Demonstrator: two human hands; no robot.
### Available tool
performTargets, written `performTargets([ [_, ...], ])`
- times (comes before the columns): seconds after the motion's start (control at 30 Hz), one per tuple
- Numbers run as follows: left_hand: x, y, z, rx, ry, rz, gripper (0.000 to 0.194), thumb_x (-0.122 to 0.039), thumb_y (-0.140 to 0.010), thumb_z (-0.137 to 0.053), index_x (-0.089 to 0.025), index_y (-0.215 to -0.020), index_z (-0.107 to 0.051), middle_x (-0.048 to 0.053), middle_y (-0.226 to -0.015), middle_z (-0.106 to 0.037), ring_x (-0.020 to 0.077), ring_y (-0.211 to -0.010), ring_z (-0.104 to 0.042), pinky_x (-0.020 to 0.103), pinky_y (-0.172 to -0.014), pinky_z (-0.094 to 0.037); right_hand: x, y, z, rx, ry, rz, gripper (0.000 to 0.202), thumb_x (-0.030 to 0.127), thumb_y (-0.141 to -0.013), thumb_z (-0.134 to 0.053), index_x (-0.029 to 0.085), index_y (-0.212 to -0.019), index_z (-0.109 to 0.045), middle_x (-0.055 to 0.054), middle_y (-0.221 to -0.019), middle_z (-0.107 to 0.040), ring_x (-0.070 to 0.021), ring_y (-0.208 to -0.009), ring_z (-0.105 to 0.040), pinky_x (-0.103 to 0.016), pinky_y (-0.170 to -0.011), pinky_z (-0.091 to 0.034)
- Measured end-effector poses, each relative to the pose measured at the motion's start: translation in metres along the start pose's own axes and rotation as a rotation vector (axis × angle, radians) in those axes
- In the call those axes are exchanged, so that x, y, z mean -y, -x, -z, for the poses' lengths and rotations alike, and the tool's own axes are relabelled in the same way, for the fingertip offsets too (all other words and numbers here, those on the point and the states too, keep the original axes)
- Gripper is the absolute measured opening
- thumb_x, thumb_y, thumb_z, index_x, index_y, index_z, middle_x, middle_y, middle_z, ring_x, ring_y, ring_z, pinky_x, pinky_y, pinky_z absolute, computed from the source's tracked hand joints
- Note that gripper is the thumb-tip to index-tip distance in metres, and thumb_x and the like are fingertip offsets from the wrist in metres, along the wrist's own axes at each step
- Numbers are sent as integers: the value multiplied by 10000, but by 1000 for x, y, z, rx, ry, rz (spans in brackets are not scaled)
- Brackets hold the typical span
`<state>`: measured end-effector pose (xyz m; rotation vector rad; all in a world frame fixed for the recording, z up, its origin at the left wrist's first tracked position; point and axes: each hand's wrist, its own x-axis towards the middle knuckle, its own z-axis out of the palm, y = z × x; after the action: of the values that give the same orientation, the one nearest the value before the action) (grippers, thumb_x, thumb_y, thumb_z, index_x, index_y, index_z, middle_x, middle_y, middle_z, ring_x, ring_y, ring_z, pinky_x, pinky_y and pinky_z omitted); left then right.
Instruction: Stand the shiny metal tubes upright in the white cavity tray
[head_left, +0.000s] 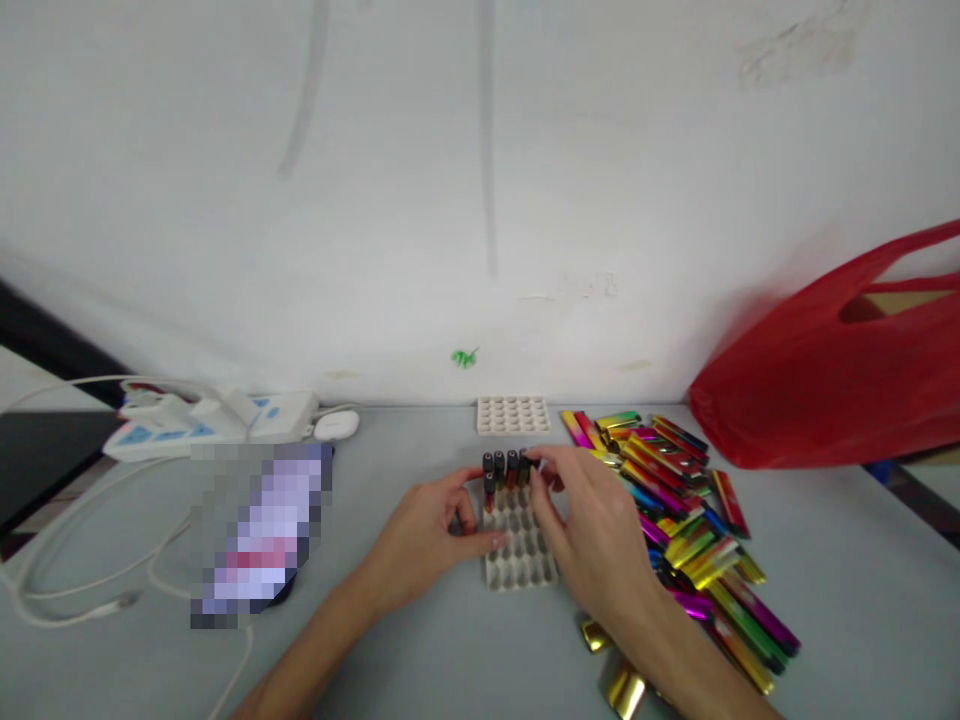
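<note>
A pale tray (520, 572) with rows of small hollows lies on the table before me. Several small black-capped tubes (500, 468) with reddish lower parts stand upright at its far end. My right hand (592, 515) is closed at the far right corner, its fingertips around a black-capped tube (533, 461) that they partly hide. At the tray's left side is my left hand (420, 535), thumb and index finger spread apart. Its index fingertip reaches the leftmost tubes, and the thumb lies over the tray's edge.
Shiny multicoloured flat pieces (675, 500) are heaped on the right, with gold ones (626, 690) nearer me. A second pale tray (514, 415) sits by the wall. At left are a power strip (285, 415), white cables (75, 612) and a blurred-out device (270, 530). A red bag (832, 370) stands right.
</note>
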<state>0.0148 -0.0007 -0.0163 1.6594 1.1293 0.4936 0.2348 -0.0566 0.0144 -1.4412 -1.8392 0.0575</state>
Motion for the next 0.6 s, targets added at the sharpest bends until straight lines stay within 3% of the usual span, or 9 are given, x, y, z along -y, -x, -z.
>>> performTargets([
  [0.13,5,-1,0,-15,-10,-18,706,-478,-785,-959,-150,-1364,-722,-81,-697,-619,149,-645,-519,265,-629,-387,-10,-6,4,-77,293,-17,215,89,-1022,-556,171,-1182,-673,-121,-1013,-733,-346,-1002,-687,-493,-924,-529],
  [0.27,7,-1,0,-18,-33,-18,515,-498,-789,-952,-155,-1134,-782,-69,-691,-605,146,-632,-514,267,-628,-403,-17,-8,6,-88,349,-53,172,122,-997,-603,169,-1150,-663,-138,-1076,-732,-345,-1030,-679,-476,-942,-525],
  [0.37,4,-1,0,-21,-34,-21,556,-491,-785,-951,-174,-1200,-763,-85,-686,-609,144,-632,-505,267,-663,-427,-19,-7,6,-45,416,-76,144,123,-988,-633,176,-1118,-670,-131,-1072,-729,-343,-1030,-668,-467,-947,-509],
  [0.5,0,0,0,-21,-64,-16,404,-507,-782,-940,-182,-934,-754,-86,-668,-588,138,-639,-492,272,-699,-435,-17,-8,9,79,619,-149,153,167,-987,-659,156,-1132,-706,-160,-1061,-707,-381,-1055,-626,-490,-934,-483],
  [0.6,0,0,-1,-23,-51,-12,453,-509,-780,-942,-181,-1035,-761,-100,-654,-573,136,-618,-477,273,-678,-414,-15,-8,10,178,718,-193,164,205,-954,-693,148,-1103,-730,-184,-1063,-682,-398,-1067,-594,-494,-924,-468],
])
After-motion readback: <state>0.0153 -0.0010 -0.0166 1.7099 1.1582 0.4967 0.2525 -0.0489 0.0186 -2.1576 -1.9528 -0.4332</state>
